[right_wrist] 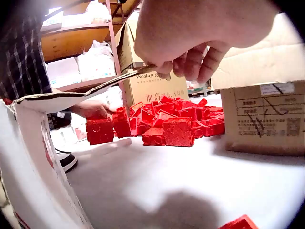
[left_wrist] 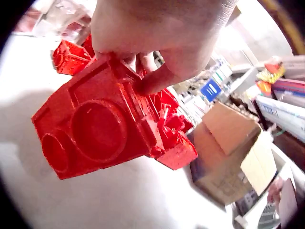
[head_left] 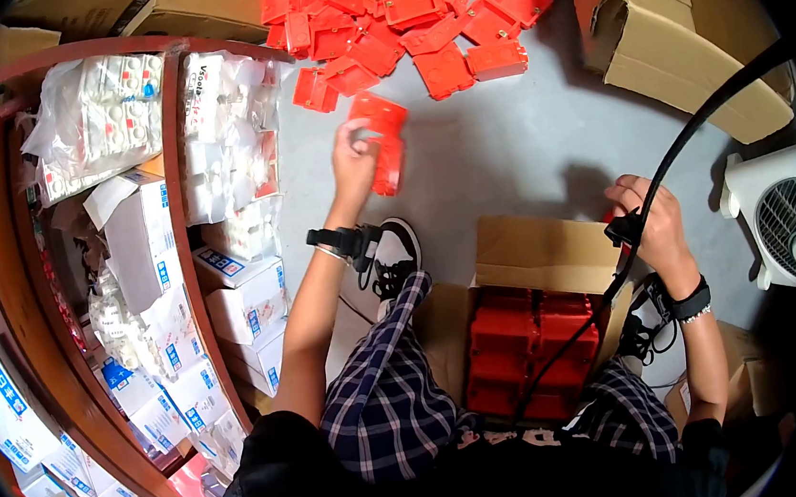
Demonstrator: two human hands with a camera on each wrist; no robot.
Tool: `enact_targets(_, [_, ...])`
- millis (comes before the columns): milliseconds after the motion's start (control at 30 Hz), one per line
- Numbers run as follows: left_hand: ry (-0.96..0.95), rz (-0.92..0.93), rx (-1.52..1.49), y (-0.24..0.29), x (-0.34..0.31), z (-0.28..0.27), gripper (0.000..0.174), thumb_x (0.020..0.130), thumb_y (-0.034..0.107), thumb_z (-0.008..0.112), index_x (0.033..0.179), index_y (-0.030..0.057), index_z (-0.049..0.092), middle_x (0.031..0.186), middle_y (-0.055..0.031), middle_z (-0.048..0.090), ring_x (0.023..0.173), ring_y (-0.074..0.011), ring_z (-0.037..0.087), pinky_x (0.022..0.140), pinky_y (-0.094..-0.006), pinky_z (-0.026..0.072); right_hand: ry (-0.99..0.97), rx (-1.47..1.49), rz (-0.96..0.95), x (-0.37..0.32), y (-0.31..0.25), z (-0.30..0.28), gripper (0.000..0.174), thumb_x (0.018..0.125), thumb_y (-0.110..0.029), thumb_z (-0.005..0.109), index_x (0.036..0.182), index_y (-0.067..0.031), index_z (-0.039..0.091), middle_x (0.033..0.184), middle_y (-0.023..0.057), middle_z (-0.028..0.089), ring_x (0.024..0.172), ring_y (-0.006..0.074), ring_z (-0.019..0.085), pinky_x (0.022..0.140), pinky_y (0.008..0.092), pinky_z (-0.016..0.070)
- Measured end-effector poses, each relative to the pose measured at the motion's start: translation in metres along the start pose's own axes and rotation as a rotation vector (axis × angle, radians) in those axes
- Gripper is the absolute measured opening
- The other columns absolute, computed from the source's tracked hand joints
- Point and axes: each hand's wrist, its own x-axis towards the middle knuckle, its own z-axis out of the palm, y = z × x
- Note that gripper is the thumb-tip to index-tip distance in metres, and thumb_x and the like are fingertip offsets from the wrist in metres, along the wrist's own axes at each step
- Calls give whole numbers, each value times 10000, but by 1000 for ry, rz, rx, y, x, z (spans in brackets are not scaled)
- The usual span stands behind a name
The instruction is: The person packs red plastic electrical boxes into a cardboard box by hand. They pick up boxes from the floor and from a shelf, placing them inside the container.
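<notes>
My left hand grips red plastic electrical boxes, held over the floor just short of the red pile. In the left wrist view, one held box shows a large and a small round knockout in its wall, and the thumb presses its edge. The right wrist view shows two box bodies side by side at that hand. My right hand pinches the corner of a flap on the open carton between my legs. Rows of red boxes fill that carton.
Loose red boxes lie heaped on the floor ahead. A large open carton stands at the far right, a white fan below it. Shelving with packed goods lines the left side. A black cable crosses in front of the right hand.
</notes>
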Motion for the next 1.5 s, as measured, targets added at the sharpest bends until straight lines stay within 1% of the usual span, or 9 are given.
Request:
enact_targets(67, [-102,31,270,-1,-9,10,386,808,-82,555,1166,55,518,950,-100,616,775,-172,632,683,-322,530,-10,-4,45,0,1,2,203,705,9,680,903,-10,645,858,103,605,770,274,614,701,370,510])
enact_targets(133, [-107,481,518,3,-18,34,384,796,-47,574,1158,76,534,1073,-117,573,818,-264,632,702,-377,531,-15,-13,31,2,1,5,197,707,10,681,900,-10,645,864,102,606,766,272,612,695,369,508])
enact_targets(267, [-306,512,540,11,-32,59,374,826,-53,508,1161,107,546,1152,-145,537,951,-371,595,785,-441,516,-57,-44,-3,2,1,6,181,712,10,684,887,-10,646,864,101,605,750,268,602,678,368,503])
enact_targets(600, [-404,515,534,-2,-42,82,357,874,78,567,1221,145,520,1161,-111,584,926,-340,619,716,-433,515,-40,-18,-100,-4,-5,13,165,683,27,700,811,5,599,812,104,596,690,258,578,643,352,485])
enact_targets(767, [-167,407,486,1,5,58,326,878,210,650,1178,123,559,1020,-109,628,742,-250,610,663,-378,502,-130,-30,-39,-20,1,10,271,626,8,702,888,-3,637,871,97,655,830,291,646,718,402,528])
enact_targets(833, [80,601,599,-31,56,32,354,823,152,663,1147,66,550,1052,-155,603,924,-335,609,814,-428,490,-98,-50,-72,-13,-2,8,213,652,13,705,842,-4,610,849,95,626,772,271,614,703,372,514])
enact_targets(967, [469,526,860,-47,110,-16,441,804,174,670,1205,56,529,1170,-171,577,1156,-360,499,966,-470,416,-81,-74,-81,-9,-6,3,173,682,12,713,784,-10,574,846,91,601,734,250,588,706,342,504])
enact_targets(1167, [128,7,1218,-40,115,-40,379,852,287,624,1148,51,616,1172,-158,632,1210,-325,487,979,-478,416,-102,-77,-64,-11,-3,2,163,700,18,708,781,-9,569,869,90,608,741,247,591,704,348,510])
enact_targets(1500, [302,209,537,-68,64,-79,234,879,215,589,909,-4,666,825,-173,651,820,-301,575,765,-404,448,-120,-102,-63,-17,-4,-8,166,710,13,712,838,3,607,861,84,602,730,238,589,691,338,498])
